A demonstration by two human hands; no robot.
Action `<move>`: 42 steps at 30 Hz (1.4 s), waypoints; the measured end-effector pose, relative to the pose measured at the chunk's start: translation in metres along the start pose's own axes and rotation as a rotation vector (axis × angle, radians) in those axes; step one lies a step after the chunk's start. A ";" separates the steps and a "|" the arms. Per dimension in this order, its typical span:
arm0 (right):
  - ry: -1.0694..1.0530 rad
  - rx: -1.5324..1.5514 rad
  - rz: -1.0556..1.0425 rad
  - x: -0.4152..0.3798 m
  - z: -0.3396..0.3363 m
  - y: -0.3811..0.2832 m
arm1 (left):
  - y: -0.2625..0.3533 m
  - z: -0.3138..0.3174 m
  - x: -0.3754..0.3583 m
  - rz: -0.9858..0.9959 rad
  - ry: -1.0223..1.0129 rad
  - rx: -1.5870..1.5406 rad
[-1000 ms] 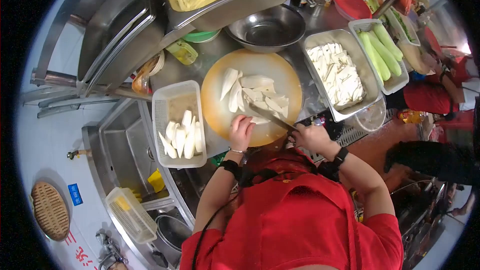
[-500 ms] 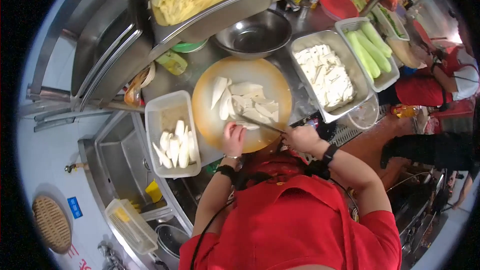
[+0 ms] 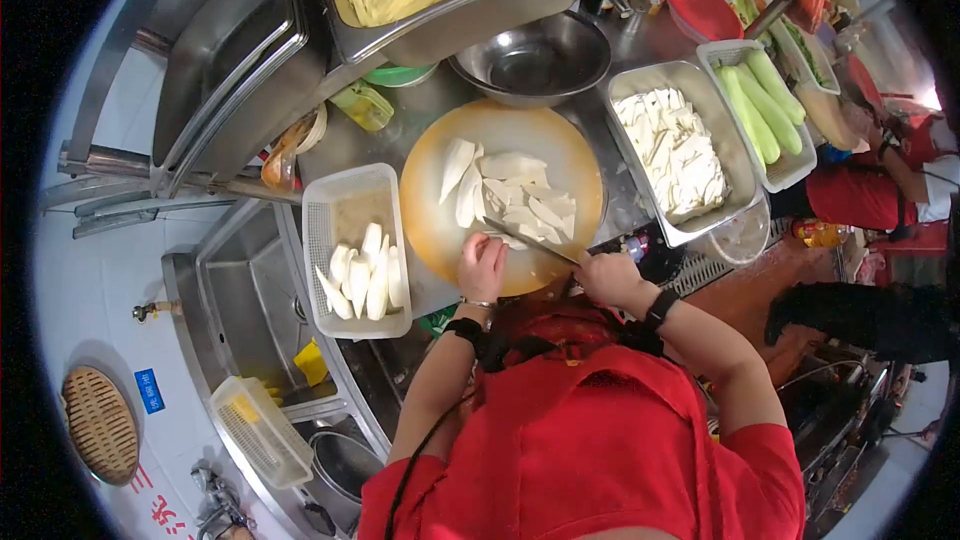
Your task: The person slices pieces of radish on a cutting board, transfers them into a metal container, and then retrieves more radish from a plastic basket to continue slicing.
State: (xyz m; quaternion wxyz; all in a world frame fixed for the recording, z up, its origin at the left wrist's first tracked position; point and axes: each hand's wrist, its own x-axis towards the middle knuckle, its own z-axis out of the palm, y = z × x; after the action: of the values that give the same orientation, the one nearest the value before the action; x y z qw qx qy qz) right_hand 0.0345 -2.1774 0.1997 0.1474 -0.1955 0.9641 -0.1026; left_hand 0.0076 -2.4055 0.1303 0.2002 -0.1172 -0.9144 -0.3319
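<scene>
A round cutting board (image 3: 430, 230) with a yellowed rim lies in front of me, bearing white vegetable slices (image 3: 535, 210) and a few longer tapered white pieces (image 3: 459, 168). My right hand (image 3: 607, 278) is wrapped round the handle of a knife (image 3: 535, 243). The blade points left across the board's near side, over the slices. Just left of its tip, my left hand (image 3: 483, 265) has its fingers bent and together, pressing on a white piece at the near edge of the pile. The fingers mostly cover that piece.
A white plastic basket (image 3: 392, 185) holding tapered white vegetables stands left of the board. To the right are a steel pan (image 3: 650, 202) of white slices and a basket (image 3: 775, 180) of peeled green vegetables. Behind sits a steel bowl (image 3: 520, 65). A sink (image 3: 235, 290) lies left; a person (image 3: 865, 185) works at right.
The view has shifted, so the board and containers sit a little further right and the basket slightly higher. Both hands stay by the slices, with the knife still in my right hand.
</scene>
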 end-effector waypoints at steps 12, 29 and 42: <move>0.027 -0.009 -0.015 -0.001 -0.017 0.000 | -0.005 0.002 -0.004 -0.064 -0.026 -0.039; 0.036 0.099 0.007 0.010 -0.002 0.001 | 0.000 0.004 0.003 -0.044 0.030 -0.053; -0.041 0.017 0.002 0.003 -0.022 -0.002 | 0.001 0.000 -0.001 -0.114 -0.038 -0.096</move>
State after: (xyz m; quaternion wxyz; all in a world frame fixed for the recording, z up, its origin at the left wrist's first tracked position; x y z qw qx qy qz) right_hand 0.0250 -2.1771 0.2201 0.1689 -0.1955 0.9601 -0.1065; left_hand 0.0084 -2.4048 0.1301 0.1577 -0.0808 -0.9063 -0.3838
